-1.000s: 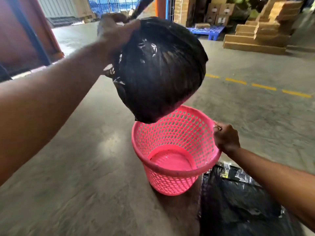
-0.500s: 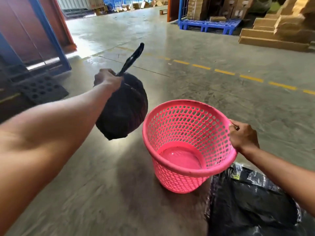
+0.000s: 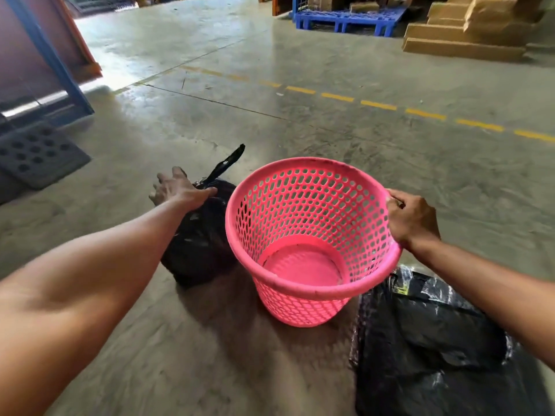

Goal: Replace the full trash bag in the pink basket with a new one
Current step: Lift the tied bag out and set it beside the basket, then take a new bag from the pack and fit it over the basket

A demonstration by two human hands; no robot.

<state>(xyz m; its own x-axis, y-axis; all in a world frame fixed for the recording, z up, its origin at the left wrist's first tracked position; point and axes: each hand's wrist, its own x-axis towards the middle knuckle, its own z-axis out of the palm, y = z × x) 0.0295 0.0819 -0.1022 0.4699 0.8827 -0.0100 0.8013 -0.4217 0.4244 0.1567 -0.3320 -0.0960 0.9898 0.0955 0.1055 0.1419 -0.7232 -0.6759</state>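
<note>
The pink perforated basket (image 3: 315, 205) stands on the concrete floor, empty and tilted towards me. My right hand (image 3: 411, 219) grips its rim on the right side. To the basket's left, the full black trash bag (image 3: 201, 244) sits on the floor, tied at the top with its tail sticking up. My left hand (image 3: 177, 189) hovers at the bag's knot with fingers spread and only the thumb touching the plastic. A flat pack of black trash bags (image 3: 420, 340) lies on the floor at the lower right, partly under my right forearm.
A dark perforated mat (image 3: 36, 154) and a blue rack post (image 3: 57, 64) are at the left. Far back stand a blue pallet (image 3: 345, 18) and stacked cardboard (image 3: 468, 40). A yellow dashed line (image 3: 378, 105) crosses the floor beyond the basket.
My left hand carried the full bag from above the basket down to the floor on its left and opened its fingers. My right hand kept hold of the basket rim.
</note>
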